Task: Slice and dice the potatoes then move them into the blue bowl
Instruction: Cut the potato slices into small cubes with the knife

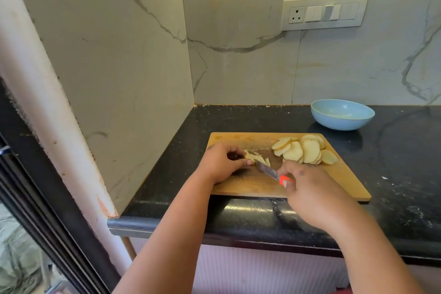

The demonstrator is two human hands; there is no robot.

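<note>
Pinning a few potato strips (256, 159) with my left hand (220, 162), I grip the knife (268, 170) in my right hand (310, 188) to dice them, I think, while slices (305, 150) wait on the board (343, 181) near the blue bowl (342, 114).

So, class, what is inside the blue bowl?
The blue bowl looks empty: only its pale blue inside shows, with no potato pieces. Its near wall hides the closest part of the bottom, so that strip cannot be checked.

Pale potato slices (303, 150) fanned (blue bowl (342, 114) beyond)
</note>
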